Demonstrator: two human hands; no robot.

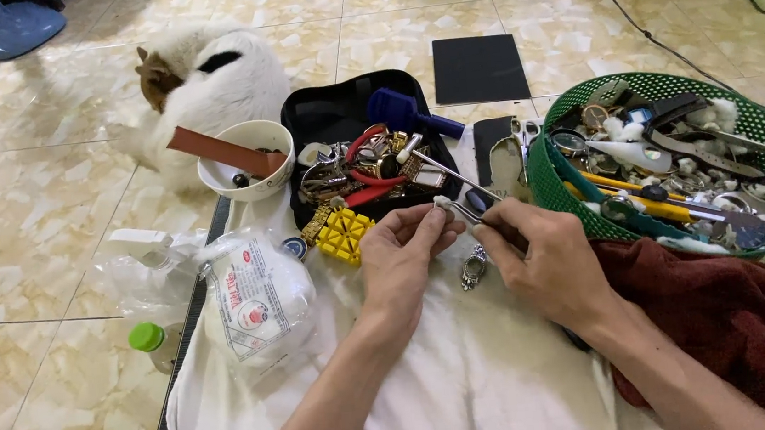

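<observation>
Both hands meet over a white cloth (471, 382) spread on the tiled floor. Left hand (401, 252) has thumb & fingers pinched on a small white wad (442, 204), looks like cotton, held just above the cloth near the black case. Right hand (541, 252) is closed around thin metal tweezers (465, 210), tips touching the wad; a 2nd slim metal rod (453, 174) runs up-left from the same spot toward the case, can't tell if it's part of the same tool. Just below the hands, between them, a small silver metal piece (473, 268) lies on the cloth. Yellow gridded block (344, 235) sits left of the left hand, touching the edge of the open black case (323, 119) full of metal bits, red-handled pliers & a blue tool. White bowl (253, 162) w/ a brown strap stands left of the case. Green mesh basket (762, 126) of tools & watch parts is right of the hands, dark red towel (742, 313) under the right forearm. Clear bag w/ white contents (256, 295) lies on the cloth's left side. A white & brown cat (205, 83) lies behind the bowl
</observation>
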